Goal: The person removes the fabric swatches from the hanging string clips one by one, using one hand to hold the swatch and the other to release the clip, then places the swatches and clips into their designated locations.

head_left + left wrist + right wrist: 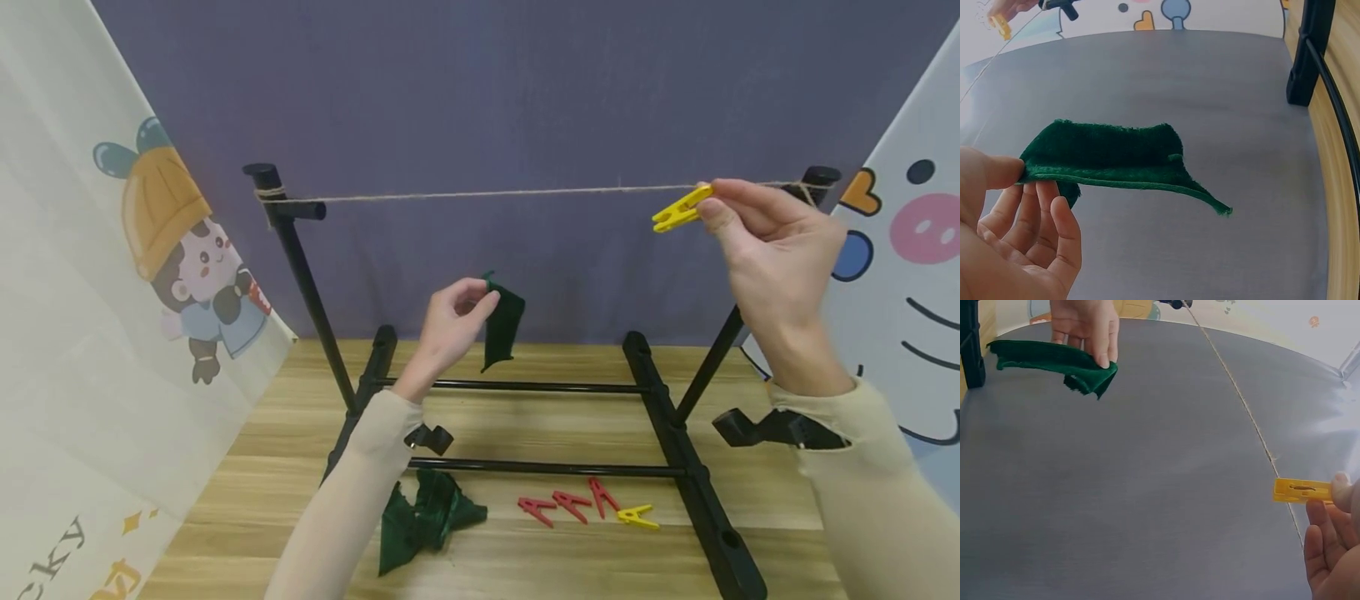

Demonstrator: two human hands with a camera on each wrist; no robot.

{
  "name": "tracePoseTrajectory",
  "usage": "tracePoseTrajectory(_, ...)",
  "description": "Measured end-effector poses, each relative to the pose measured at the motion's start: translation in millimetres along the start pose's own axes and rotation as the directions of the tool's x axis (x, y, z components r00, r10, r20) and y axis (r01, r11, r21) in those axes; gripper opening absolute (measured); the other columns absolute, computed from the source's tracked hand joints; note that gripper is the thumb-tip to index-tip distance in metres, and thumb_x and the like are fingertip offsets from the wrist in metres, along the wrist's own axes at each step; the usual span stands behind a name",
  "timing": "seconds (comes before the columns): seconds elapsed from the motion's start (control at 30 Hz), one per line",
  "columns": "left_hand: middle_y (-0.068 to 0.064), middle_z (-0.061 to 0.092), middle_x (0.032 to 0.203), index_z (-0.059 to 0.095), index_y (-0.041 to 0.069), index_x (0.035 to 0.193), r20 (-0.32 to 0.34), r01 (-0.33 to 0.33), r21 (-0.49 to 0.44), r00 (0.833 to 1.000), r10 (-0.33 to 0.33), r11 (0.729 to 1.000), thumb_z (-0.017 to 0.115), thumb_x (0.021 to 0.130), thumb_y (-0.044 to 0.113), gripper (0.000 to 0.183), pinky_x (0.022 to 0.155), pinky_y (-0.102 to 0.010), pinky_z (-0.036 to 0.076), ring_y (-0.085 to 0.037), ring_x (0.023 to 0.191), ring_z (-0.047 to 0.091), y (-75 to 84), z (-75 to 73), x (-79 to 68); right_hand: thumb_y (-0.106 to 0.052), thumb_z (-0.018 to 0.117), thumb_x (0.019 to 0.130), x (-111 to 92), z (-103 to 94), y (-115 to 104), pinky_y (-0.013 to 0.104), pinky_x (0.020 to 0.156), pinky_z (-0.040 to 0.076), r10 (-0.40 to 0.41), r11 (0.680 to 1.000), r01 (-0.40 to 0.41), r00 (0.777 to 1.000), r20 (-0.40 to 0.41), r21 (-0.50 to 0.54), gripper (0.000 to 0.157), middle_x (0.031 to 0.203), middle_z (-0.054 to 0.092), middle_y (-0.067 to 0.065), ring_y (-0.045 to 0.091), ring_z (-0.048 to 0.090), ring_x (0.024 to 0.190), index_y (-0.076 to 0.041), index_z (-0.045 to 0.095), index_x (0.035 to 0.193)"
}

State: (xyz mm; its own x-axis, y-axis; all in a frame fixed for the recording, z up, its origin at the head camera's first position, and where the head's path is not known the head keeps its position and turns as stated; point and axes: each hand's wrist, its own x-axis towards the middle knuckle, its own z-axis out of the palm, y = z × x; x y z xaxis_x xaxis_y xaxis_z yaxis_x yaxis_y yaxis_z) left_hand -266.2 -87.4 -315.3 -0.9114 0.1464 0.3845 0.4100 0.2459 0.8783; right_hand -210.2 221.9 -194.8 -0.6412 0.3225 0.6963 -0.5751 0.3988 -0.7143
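Observation:
Between thumb and fingers, my left hand (pixel 453 321) pinches the top corner of a dark green cloth piece (pixel 504 325), which hangs below the string. In the left wrist view the cloth (pixel 1104 150) looks velvety, with a thin edge trailing to a point. Up at the right end of the string (pixel 465 194), my right hand (pixel 783 258) pinches a yellow clothespin (pixel 681 210) by its handle end, the nose pointing left. In the right wrist view the clothespin (pixel 1302 490) appears in front of the string; whether they touch I cannot tell.
A black frame with two posts (pixel 307 283) holds the string, its bars (pixel 540 469) crossing low over the wooden table (pixel 600 567). More green cloth (pixel 427 517) lies crumpled at front left. Three red clothespins (pixel 572 505) and a yellow one (pixel 638 517) lie beside it. A grey-blue backdrop (pixel 480 92) stands behind.

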Motion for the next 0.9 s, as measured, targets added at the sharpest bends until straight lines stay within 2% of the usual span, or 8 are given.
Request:
tracePoseTrajectory(0.23,-0.006,0.072,0.113,0.071,0.012,0.118,-0.003,0.005,0.011,1.000,-0.005,1.000,0.064,0.101,0.032,0.027,0.090,-0.038,0.052,-0.022,0.101,0.066,-4.4,-6.4,-6.5,-0.011,0.079,0.089,-8,0.8,22,0.010,0.082,0.055,-0.020,1.000,0.020,0.999,0.035,-0.015,0.029,0.115,0.077,0.000,-0.002,0.074,0.095,-0.006,0.076,0.117)
tracePoseTrajectory(0.47,-0.009,0.072,0.108,0.072,0.009,0.115,0.014,0.026,-0.011,1.000,-0.026,1.000,0.066,0.100,0.028,0.024,0.084,-0.031,0.052,-0.020,0.094,0.066,-13.5,-2.9,-11.6,-0.009,0.080,0.088,-24,6.3,37,0.010,0.079,0.055,-0.087,0.995,0.091,0.993,0.083,-0.040,0.031,0.117,0.077,0.004,-0.003,0.073,0.095,-0.007,0.076,0.119)
tracePoseTrajectory(0.67,-0.010,0.071,0.110,0.072,0.008,0.115,0.005,0.013,-0.030,1.000,-0.013,0.999,0.064,0.102,0.029,0.026,0.085,-0.032,0.052,-0.021,0.093,0.065,-17.4,-3.0,-17.2,-0.015,0.080,0.089,-33,7.7,43,0.007,0.078,0.053,-0.059,0.991,0.073,0.991,0.121,-0.110,0.034,0.121,0.075,0.002,-0.009,0.071,0.095,-0.012,0.074,0.123)
tracePoseTrajectory(0.9,-0.008,0.072,0.108,0.072,0.009,0.117,0.022,0.009,-0.017,1.000,-0.008,1.000,0.063,0.102,0.029,0.027,0.079,-0.030,0.050,-0.016,0.089,0.063,-25.7,-4.5,-21.4,-0.014,0.082,0.087,-42,8.4,53,0.006,0.080,0.052,-0.030,0.992,0.051,0.984,0.178,-0.113,0.038,0.121,0.075,0.000,-0.010,0.070,0.095,-0.011,0.073,0.124)
